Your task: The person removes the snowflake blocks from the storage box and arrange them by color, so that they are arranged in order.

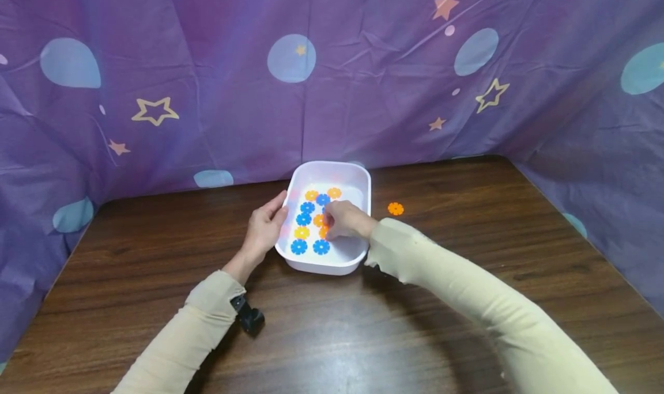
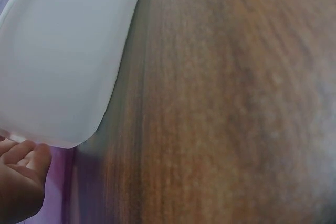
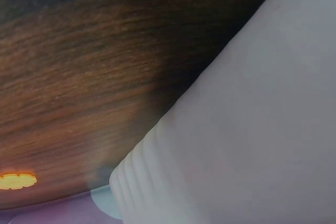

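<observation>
A white plastic tub (image 1: 358, 256) holds flower-shaped discs in blue, orange and yellow, such as a blue disc (image 1: 321, 247) and a yellow disc (image 1: 301, 233). My left hand (image 1: 264, 227) grips the tub's left side at the rim; the left wrist view shows its curled fingers (image 2: 37, 161) against the white wall. Reaching over the right wall, my right hand (image 1: 344, 218) is inside the tub with fingers pointing down among the discs. An orange disc (image 1: 324, 233) is partly covered by that hand. I cannot tell whether its fingertips pinch a disc.
One loose orange disc (image 1: 395, 208) lies on the brown wooden table (image 1: 321, 336), right of the tub. Behind the tub, a purple curtain (image 1: 233, 140) with stars and spots hangs along the table's back edge. A black strap device (image 1: 248, 315) sits on the left wrist.
</observation>
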The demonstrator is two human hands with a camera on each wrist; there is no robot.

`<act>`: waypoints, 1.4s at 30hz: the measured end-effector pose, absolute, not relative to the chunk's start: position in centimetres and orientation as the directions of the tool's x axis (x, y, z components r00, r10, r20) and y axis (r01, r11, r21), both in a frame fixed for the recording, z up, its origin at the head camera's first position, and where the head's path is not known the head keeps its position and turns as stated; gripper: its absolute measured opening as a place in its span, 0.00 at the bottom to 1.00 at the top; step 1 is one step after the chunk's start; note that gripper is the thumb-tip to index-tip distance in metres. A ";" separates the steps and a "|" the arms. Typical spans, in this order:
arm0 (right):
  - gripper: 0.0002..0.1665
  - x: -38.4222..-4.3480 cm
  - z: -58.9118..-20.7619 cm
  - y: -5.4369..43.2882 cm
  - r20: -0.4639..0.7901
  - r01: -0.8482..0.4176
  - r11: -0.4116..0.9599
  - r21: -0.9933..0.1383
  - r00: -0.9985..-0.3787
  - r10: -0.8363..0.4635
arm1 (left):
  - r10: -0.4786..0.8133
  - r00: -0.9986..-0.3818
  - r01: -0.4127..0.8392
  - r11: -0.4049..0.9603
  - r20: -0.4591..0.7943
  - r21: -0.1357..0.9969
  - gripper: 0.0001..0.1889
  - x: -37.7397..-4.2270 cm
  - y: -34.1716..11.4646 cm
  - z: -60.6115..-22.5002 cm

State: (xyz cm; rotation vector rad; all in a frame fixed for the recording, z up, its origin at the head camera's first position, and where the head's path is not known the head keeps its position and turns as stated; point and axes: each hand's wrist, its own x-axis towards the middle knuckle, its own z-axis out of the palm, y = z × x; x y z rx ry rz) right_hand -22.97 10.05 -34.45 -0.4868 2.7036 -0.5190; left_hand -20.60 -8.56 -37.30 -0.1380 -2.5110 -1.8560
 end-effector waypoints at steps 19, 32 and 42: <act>0.13 -23.1 -34.3 9.8 -0.306 -0.235 0.896 -0.376 -0.881 -0.360 | 0.047 -0.996 0.080 0.273 0.070 0.959 0.23 -20.5 -8.5 -37.1; 0.12 -23.1 -34.5 10.3 -0.258 -0.228 0.807 -0.544 -0.870 -0.420 | 0.052 -0.992 0.126 0.280 0.116 0.952 0.22 -20.6 -8.5 -37.5; 0.07 -23.0 -34.3 10.9 -0.014 -0.292 0.579 -0.762 -0.886 -0.464 | 0.046 -0.994 0.111 0.291 0.101 0.950 0.22 -20.5 -8.4 -37.5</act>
